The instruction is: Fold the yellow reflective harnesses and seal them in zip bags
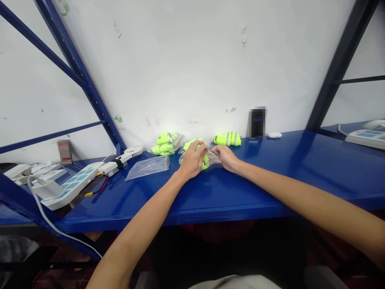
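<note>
clear bag [214, 158] in both hands [192, 159] [227, 158]

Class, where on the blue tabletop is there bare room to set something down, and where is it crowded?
Widest: the blue tabletop between the right forearm and the white case. Smaller: in front of the flat clear bag, left of the left forearm. Crowded: around the left hand and right hand, among the yellow rolls, and far left, around the power strip.

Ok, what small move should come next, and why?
Probably press along the clear bag between left hand and right hand: the yellow-green bundle appears inside, and both hands pinch the bag. Whether it's sealed, I can't tell.
</note>
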Available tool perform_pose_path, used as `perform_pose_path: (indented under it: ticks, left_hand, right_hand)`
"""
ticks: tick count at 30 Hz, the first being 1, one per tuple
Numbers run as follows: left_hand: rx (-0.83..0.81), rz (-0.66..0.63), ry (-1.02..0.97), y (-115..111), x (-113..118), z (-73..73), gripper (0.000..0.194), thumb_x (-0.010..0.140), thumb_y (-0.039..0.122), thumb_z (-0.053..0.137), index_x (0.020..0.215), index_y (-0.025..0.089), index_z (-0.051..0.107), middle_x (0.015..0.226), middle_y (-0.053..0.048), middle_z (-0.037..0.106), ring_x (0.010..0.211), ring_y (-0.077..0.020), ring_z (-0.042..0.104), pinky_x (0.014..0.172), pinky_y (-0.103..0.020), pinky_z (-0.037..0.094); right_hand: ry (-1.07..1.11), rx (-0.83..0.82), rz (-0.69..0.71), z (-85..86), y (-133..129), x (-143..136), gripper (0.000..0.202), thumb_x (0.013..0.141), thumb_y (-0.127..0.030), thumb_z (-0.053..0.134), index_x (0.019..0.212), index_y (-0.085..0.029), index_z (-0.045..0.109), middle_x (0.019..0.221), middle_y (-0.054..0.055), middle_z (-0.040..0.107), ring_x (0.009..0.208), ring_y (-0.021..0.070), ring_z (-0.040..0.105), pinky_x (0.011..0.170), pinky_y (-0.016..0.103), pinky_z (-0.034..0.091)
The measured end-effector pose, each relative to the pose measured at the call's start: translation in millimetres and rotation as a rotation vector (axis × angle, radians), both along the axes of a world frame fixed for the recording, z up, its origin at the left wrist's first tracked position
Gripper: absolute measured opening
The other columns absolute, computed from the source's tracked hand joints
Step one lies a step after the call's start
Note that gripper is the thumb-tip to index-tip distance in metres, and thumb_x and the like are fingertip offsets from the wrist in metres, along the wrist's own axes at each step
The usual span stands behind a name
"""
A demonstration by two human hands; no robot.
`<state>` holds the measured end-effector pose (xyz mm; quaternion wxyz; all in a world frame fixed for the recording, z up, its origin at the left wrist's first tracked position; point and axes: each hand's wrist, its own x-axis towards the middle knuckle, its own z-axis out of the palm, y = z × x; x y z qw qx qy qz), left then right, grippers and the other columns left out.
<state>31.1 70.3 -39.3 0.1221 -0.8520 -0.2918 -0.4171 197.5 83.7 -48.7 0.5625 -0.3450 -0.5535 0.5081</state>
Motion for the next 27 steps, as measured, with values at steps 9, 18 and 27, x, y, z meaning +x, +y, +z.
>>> perform_pose_path:
  ticks: [9,18,27]
  left_hand:
    - [-0.131,0.282,-0.171,3,-12,5.7,0.040,0.098,0.043,0.036,0.128,0.019,0.049,0.123,-0.013,0.059,0.117,-0.0264,0.054,0.101,-0.041,0.041]
    - [-0.475,0.345,0.233,25,-35,-8.1,0.074,0.097,0.063,0.008,0.073,0.018,0.061,0.071,-0.010,0.064,0.073,-0.0234,0.063,0.068,-0.031,0.039]
    - [-0.308,0.313,0.168,20,-31,-6.1,0.068,0.100,0.056,0.013,0.060,0.019,0.054,0.059,-0.007,0.058,0.062,-0.0201,0.057,0.060,-0.032,0.029]
  right_hand:
    - [-0.086,0.003,0.001,0.9,9,16,0.022,0.063,-0.020,0.068,0.077,-0.022,0.050,0.073,-0.003,0.060,0.060,0.0128,0.054,0.053,0.024,0.047]
    - [-0.463,-0.095,0.395,6.0,8,33,0.016,0.068,-0.024,0.075,0.065,-0.015,0.061,0.060,0.000,0.056,0.054,0.0097,0.049,0.052,0.024,0.041]
    - [-0.588,0.086,0.479,16.1,0,41,0.032,0.069,-0.035,0.080,0.089,-0.014,0.066,0.086,0.005,0.066,0.074,0.0148,0.058,0.068,0.027,0.047]
